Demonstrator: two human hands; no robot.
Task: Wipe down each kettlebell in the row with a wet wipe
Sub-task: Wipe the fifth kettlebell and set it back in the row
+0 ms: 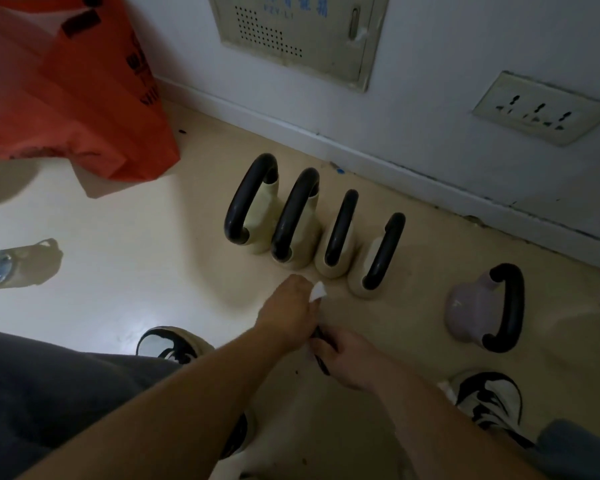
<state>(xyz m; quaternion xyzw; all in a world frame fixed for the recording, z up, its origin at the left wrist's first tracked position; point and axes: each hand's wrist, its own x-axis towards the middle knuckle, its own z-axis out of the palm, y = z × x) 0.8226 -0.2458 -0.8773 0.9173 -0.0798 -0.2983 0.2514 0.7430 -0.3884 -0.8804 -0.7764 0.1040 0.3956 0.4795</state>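
At ten o'clock we see an orange bag [73, 95] slumped on the floor [146, 244] against the wall. Near the centre, four cream kettlebells [303, 233] with black handles stand in a tight row, touching side by side. Just below them, at six o'clock of the row, our left hand [288, 313] has its fingers [307, 289] curled round a white wet wipe [317, 292], which sticks out past the knuckles toward the row, apart from it. Our right hand [343, 358], touching the left, grips a dark handle [321, 358]; what it belongs to we cannot tell. At three o'clock a lilac kettlebell [478, 310] sits alone.
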